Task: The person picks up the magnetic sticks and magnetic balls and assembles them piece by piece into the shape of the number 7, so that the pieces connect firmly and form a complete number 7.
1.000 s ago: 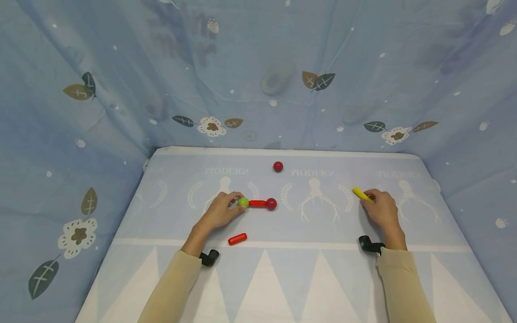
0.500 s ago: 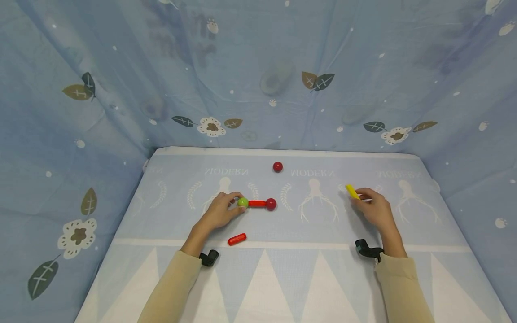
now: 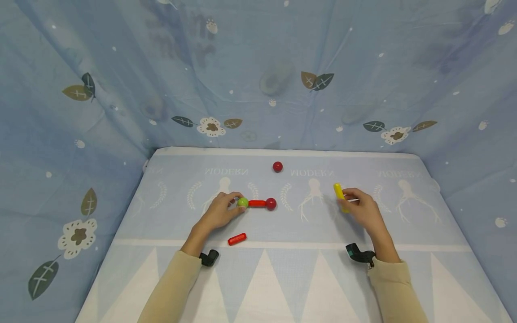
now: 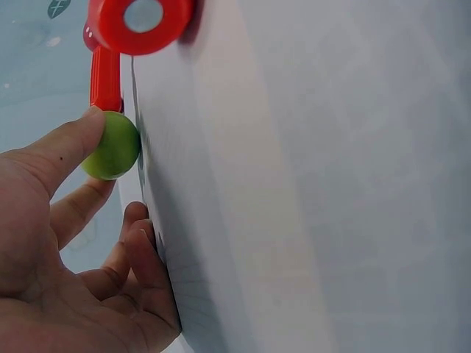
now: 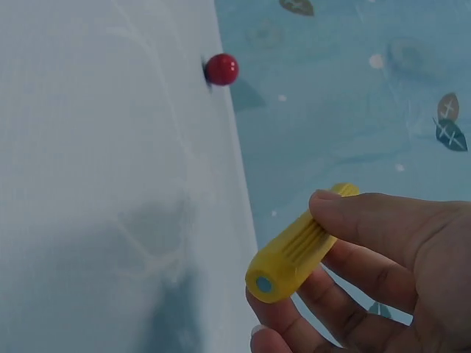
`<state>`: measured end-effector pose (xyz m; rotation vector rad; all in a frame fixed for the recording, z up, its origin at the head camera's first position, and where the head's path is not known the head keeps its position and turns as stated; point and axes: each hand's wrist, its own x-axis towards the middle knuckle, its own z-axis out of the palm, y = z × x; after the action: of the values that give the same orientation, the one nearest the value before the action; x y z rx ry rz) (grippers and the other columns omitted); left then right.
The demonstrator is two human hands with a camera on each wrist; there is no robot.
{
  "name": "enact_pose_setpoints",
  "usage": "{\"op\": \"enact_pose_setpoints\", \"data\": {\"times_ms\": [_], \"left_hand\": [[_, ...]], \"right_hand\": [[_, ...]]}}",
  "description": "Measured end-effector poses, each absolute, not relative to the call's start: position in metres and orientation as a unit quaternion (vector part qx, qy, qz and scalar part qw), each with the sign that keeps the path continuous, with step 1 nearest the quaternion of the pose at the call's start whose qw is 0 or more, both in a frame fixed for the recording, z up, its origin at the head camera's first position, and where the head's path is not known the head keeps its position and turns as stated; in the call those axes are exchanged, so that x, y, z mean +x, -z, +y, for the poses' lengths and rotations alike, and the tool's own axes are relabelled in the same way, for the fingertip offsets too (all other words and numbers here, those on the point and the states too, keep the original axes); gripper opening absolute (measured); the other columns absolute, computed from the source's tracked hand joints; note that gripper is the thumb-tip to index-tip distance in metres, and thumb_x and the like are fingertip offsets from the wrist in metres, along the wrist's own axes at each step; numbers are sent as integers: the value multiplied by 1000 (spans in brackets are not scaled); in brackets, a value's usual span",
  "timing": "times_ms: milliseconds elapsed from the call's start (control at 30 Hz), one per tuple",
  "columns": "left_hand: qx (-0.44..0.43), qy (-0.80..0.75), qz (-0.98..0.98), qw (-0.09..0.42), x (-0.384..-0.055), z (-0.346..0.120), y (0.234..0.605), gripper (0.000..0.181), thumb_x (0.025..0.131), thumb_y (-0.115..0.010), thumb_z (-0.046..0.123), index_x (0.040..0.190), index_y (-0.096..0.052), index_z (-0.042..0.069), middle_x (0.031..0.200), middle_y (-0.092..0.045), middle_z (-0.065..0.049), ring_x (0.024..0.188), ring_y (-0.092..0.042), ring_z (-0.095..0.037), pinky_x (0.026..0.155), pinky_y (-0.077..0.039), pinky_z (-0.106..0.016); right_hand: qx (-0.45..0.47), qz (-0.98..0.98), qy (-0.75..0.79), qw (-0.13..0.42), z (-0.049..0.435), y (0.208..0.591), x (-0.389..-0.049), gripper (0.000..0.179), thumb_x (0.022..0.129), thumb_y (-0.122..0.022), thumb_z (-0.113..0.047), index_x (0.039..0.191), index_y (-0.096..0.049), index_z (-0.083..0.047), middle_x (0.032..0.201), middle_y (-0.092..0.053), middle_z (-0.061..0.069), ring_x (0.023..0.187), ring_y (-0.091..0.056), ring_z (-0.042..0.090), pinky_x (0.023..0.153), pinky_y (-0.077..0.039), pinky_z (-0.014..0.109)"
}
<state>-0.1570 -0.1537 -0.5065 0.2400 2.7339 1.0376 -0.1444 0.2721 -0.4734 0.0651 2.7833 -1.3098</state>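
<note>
"Beige sleeve (image 3: pixel 173 282) at the left, with a black camera (image 3: pixel 210 258) on the inner side of the wrist. What does the left hand (image 3: pixel 220 211) have?"

"Green ball (image 3: pixel 243 202). Thumb and forefinger pinch it, parted just by the ball's width, and the other fingers bend loosely beside them."

"And the red piece on our side of those fingertips?"

"That's a loose red rod (image 3: pixel 237 239), lying a little slanted on the patterned cloth (image 3: pixel 307 231), apart from the hand. I can make out a greyish disc in its end."

"So what runs out to the right of the left hand?"

"Another red rod (image 3: pixel 257 203), its near end against the green ball and its far end against a dark red ball (image 3: pixel 271 204). All three sit in one straight row."

"One more ball beyond, I see."

"Yes, a lone red ball (image 3: pixel 277 167), farther off than either hand and between the two, near the cloth's far edge."

"Which leaves the yellow rod (image 3: pixel 338 191)."

"The right hand (image 3: pixel 361 208) grips it, thumb on one side, bent fingers on the other, closed only to the rod's thickness. It's tilted, lifted off the cloth, poking out past the fingertips; one end shows a bluish disc."
</note>
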Motion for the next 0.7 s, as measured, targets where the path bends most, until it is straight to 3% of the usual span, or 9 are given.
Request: {"op": "enact_pose_setpoints", "data": {"times_ms": [700], "left_hand": [[81, -349, 928, 105, -158, -154, 507, 32, 93, -74, 32, 123, -65, 23, 110, -57, -10, 102, -54, -26, 80, -48, -43]], "right_hand": [[-5, 858, 510, 55, 230, 480, -139, 36, 94, -72, -22, 121, -65, 0, 108, -68, 14, 92, -64, 23, 74, -52, 24]]}}
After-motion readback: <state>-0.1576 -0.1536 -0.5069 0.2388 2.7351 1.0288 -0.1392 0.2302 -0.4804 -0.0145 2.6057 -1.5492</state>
